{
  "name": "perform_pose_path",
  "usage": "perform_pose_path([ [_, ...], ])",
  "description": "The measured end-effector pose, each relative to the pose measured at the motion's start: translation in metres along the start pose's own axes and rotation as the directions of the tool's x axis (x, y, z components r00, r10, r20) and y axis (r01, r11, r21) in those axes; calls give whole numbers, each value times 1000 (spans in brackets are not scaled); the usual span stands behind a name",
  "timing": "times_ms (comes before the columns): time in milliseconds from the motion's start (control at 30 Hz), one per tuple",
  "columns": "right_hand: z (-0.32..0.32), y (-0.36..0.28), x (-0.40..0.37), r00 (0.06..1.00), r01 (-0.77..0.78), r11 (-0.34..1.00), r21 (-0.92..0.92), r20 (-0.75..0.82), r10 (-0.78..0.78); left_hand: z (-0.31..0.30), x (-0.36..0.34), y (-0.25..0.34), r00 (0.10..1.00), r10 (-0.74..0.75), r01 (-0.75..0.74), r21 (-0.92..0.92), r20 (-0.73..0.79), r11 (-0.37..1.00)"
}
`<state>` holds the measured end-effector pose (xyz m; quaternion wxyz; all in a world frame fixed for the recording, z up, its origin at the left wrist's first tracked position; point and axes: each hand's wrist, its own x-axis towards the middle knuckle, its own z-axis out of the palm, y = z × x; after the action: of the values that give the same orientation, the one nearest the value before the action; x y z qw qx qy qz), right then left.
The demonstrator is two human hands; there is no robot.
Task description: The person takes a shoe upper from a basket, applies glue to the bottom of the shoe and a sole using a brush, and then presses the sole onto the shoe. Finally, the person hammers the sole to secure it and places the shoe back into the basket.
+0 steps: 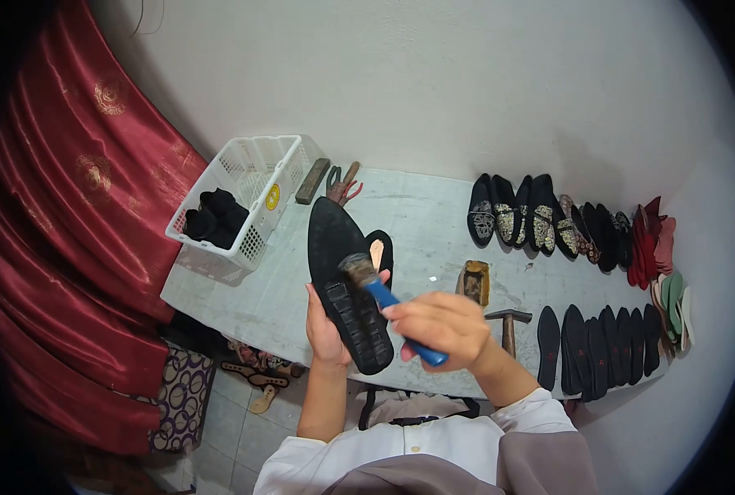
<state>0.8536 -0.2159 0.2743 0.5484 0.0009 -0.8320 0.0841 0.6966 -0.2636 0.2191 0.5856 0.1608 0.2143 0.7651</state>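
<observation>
That left hand (326, 334) grips the black sole (333, 239), tip toward eleven o'clock, while the brush (377, 289) clasped in the right hand (443, 328) wants even strokes.

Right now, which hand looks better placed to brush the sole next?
Probably the right hand: it grips the blue brush, whose head is over the black sole. The left hand is occupied, holding that sole up.

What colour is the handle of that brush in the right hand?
The slim blue brush handle is just that, blue; the head view shows it best.
</observation>
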Motion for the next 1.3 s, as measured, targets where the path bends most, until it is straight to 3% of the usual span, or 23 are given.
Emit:
perform_pose_path([
  [133,12,-6,-6,995,97,994,52,27,-98,-17,3,2,959,-80,86,-7,271,996],
  [233,5,0,-9,999,23,990,137,19,-26,-11,5,3,999,-24,20,138,28,990],
  [333,-7,2,-15,995,-101,995,28,1,101,-17,10,4,996,-19,4,165,87,986],
  [600,12,-7,-7,998,53,997,53,19,-54,-15,13,0,989,-64,39,177,136,983],
  [700,9,-1,-11,999,-35,990,138,-12,37,-14,12,2,994,-52,34,174,99,984],
  [833,-1,2,-13,979,-183,983,24,-86,185,-19,11,2,996,-33,19,173,78,985],
  [967,10,-1,-7,1000,-20,999,-29,-18,19,-15,12,-2,1000,-14,8,216,27,976],
  [1100,21,-2,-12,1000,9,996,84,18,-11,-15,12,0,1000,-19,21,181,-12,983],
  [1167,17,3,-14,989,-107,986,126,-84,118,-17,10,6,1000,-20,14,216,25,976],
  [1233,11,9,-8,977,-125,991,-48,-182,114,-18,9,10,1000,-12,6,198,26,980],
  [1300,9,11,-13,979,-122,992,-24,-168,116,-17,8,13,1000,-6,1,180,27,984],
])
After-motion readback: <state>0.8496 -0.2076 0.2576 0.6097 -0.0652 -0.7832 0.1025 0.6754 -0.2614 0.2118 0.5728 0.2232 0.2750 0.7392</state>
